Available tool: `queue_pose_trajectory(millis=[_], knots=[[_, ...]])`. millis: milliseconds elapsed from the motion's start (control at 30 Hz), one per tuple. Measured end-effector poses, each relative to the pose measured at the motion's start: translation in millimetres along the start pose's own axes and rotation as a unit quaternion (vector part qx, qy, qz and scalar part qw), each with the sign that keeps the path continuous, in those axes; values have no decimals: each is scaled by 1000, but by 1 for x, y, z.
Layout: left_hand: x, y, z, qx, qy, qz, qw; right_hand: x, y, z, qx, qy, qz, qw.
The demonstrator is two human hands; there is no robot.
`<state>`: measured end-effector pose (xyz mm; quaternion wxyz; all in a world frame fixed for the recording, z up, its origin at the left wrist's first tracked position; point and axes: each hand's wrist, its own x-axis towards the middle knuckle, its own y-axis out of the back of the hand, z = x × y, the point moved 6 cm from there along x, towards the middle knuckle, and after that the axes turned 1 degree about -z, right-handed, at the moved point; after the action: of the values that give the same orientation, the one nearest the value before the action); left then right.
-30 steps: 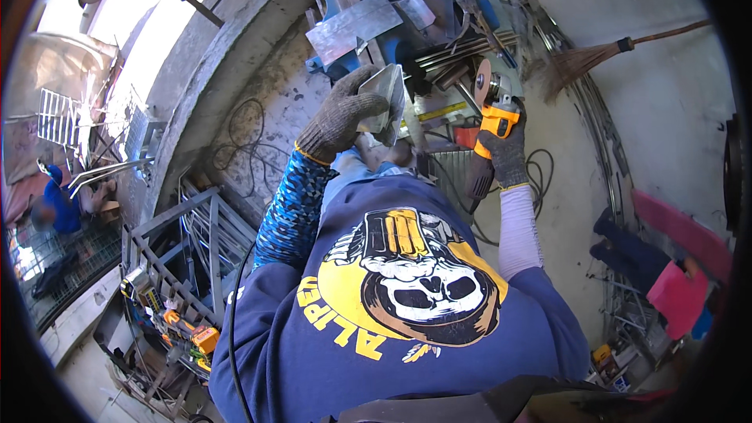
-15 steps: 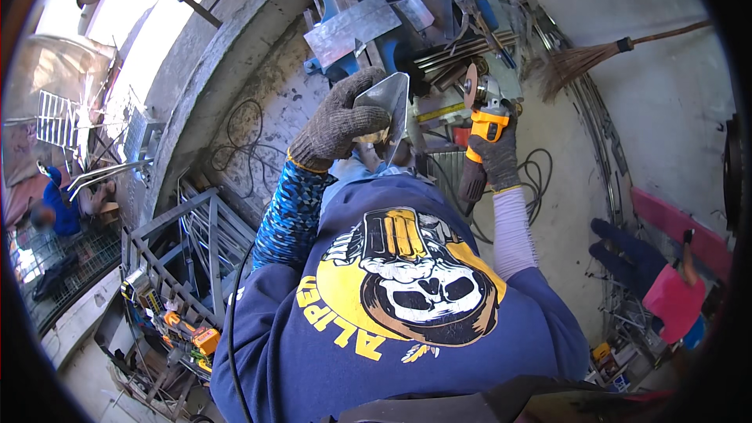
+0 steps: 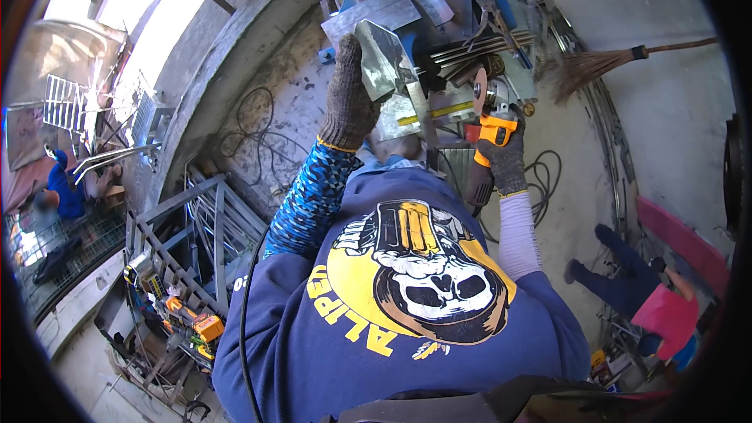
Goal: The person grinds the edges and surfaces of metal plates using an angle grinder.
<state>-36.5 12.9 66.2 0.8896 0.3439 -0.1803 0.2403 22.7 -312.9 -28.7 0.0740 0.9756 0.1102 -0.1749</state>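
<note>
My left hand (image 3: 350, 102), in a dark knitted glove, grips a bent piece of shiny sheet metal (image 3: 382, 53) by its left side. The piece is held up in front of me, and its folded faces catch the light. Part of the grip is hidden behind the metal. My right hand (image 3: 507, 160), gloved too, is wrapped round a yellow-and-black angle grinder (image 3: 497, 129). The reddish disc (image 3: 480, 88) points away from me, to the right of the metal and apart from it. Whether the disc spins I cannot tell.
Beyond my hands, a flat metal plate (image 3: 376, 14) lies over a blue vise (image 3: 327, 55). Locking pliers (image 3: 495, 22), metal bars and a yellow rule (image 3: 439, 113) are nearby. A broom (image 3: 599, 63), cables (image 3: 548, 180), steel frames (image 3: 180, 227) and two people (image 3: 666, 305) are around.
My left hand has turned the sheet metal so more of its broad faces shows, and has moved it farther from my body. The grinder stays nearly in place. The person at right has shifted.
</note>
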Motion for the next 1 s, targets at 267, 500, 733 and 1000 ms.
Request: queue_pose_trajectory(millis=[267,500,733,1000], knots=[[17,-19,-16,-494,370,-30,786,9,11,23,-90,63,1,994],[25,-1,-10,-332,300,-20,894,0,1,8,-117,41,-16,992],[29,2,-7,-235,268,-10,934,-16,-21,-44,-220,106,-51,968],[8,-12,-30,-188,237,-33,953,-17,-43,-56,-251,111,-131,953]])
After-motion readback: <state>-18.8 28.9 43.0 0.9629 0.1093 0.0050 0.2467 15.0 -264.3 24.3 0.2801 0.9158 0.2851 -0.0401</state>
